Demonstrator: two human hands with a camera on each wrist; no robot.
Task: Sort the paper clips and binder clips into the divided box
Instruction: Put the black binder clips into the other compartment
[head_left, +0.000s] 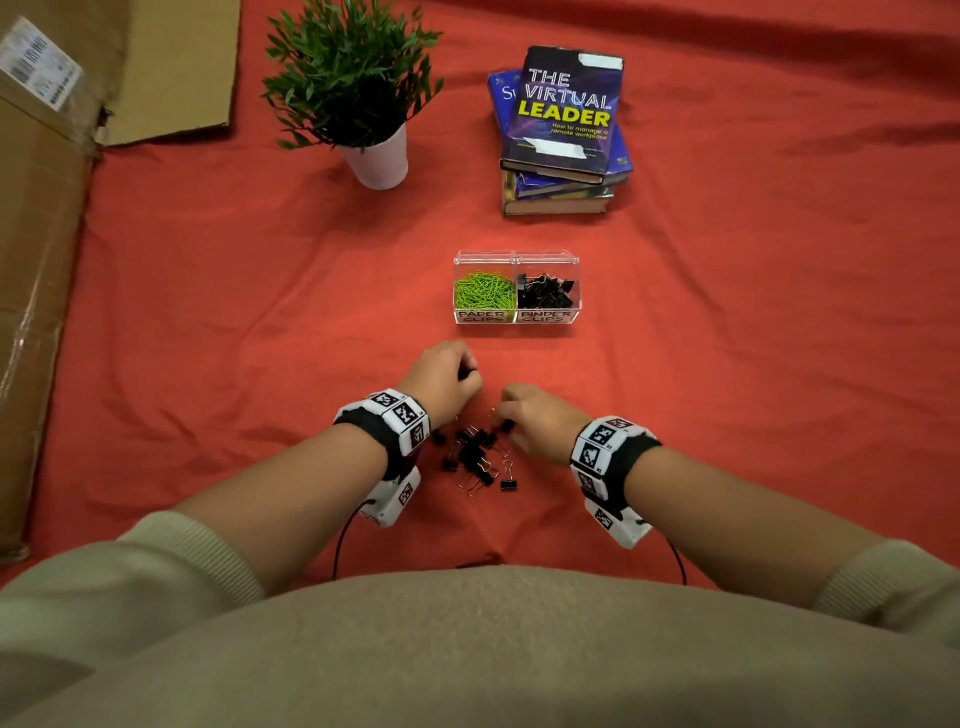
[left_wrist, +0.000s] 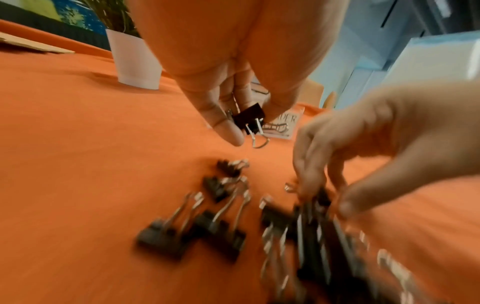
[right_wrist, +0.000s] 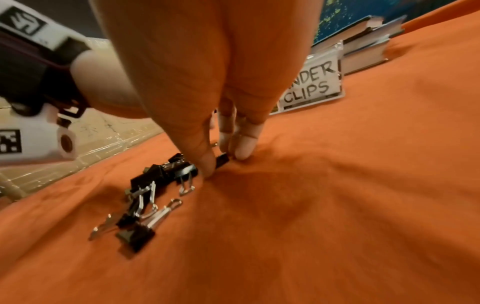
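Note:
A clear divided box (head_left: 517, 317) stands mid-cloth, with green paper clips (head_left: 484, 295) in its left cell and black binder clips (head_left: 546, 293) in its right cell. Several loose black binder clips (head_left: 475, 452) lie in a pile on the red cloth near me. My left hand (head_left: 445, 376) is lifted above the pile's far side and pinches one black binder clip (left_wrist: 249, 119) between thumb and fingers. My right hand (head_left: 537, 418) is down at the pile's right edge, thumb and fingers pinching another binder clip (right_wrist: 223, 160) that lies on the cloth.
A potted plant (head_left: 358, 98) in a white pot stands at the back left. A stack of books (head_left: 563, 135) sits at the back right. Flattened cardboard (head_left: 47, 223) runs along the left edge. Red cloth (head_left: 753, 338) covers the surface.

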